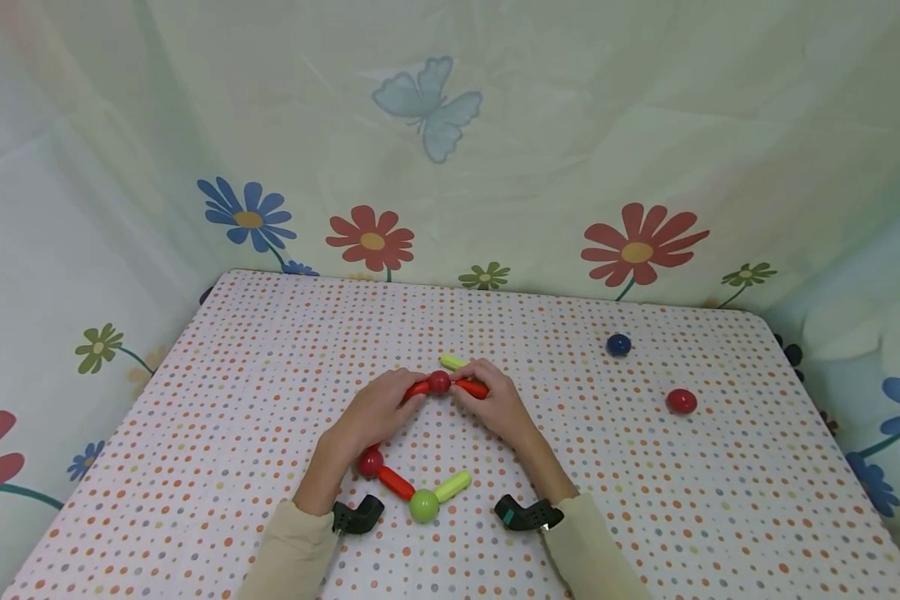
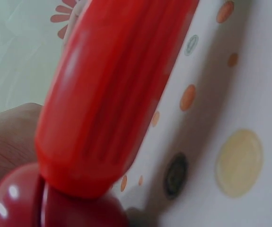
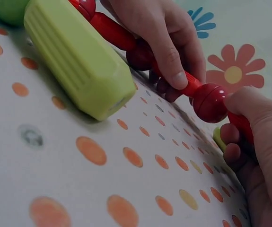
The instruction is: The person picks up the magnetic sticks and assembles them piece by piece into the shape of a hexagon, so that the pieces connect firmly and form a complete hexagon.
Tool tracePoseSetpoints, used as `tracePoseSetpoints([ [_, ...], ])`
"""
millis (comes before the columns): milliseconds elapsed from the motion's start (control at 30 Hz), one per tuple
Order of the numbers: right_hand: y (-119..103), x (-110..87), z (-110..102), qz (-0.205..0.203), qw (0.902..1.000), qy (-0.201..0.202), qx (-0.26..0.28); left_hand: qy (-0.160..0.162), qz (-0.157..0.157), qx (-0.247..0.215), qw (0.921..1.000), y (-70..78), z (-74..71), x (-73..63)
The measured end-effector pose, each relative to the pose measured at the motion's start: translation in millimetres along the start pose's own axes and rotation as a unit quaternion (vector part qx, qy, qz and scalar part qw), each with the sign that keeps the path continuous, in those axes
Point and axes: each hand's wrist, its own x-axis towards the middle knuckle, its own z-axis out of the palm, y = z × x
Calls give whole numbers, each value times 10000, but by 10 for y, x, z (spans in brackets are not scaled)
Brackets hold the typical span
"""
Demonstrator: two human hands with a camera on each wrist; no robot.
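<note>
In the head view my left hand grips a red rod whose far end meets a red ball. On the ball's other side, my right hand pinches a second red rod between thumb and fingers; the right wrist view shows its thumb close against the red ball. Below the left hand, the chain runs through another red ball, a red rod and a green ball to a yellow-green rod. Part of the chain is hidden under the left hand.
Behind the right fingers lies another yellow-green rod. A blue ball and a loose red ball rest on the right of the dotted tabletop. A flowered curtain hangs behind the table and along its sides.
</note>
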Motion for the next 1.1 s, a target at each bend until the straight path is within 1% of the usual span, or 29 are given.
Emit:
tracePoseSetpoints([
  [167, 10, 4, -4, 16, 9999, -108, -54, -3, 30, 17, 10000, 1, -2, 1],
  [433, 29, 6, 3, 46, 9997, -169, -186, -5, 31, 27, 10000, -5, -1, 8],
  [667, 13, 4, 9, 275, 9991, -214, -234, -32, -42, -18, 10000, -10, 7, 13],
  [800, 8, 6, 12, 281, 9990, -224, -254, -8, -64, -3, 10000, -9, 13, 12],
  [1100, 7, -4, 17, 283, 9989, -253, -260, -65, -83, 47, 9999, -7, 12, 9],
])
